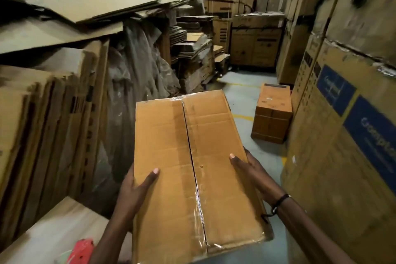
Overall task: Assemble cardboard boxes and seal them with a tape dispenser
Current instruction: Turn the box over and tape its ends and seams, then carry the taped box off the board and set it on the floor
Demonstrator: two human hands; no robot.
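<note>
Whse aisle [246, 96] w/ stacked cartons [342, 113], flat cardboard [85, 6].

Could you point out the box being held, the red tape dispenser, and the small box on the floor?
Held box [169, 156]: head view, on its left top flap.
Red tape dispenser [80, 249]: head view, on its red body, bottom left.
Small floor box [273, 100]: head view, on its top face.

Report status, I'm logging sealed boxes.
Both hands, left hand and right hand, grip taped box. Center seam sealed. Red tape dispenser idle. Nothing in the way.
</note>
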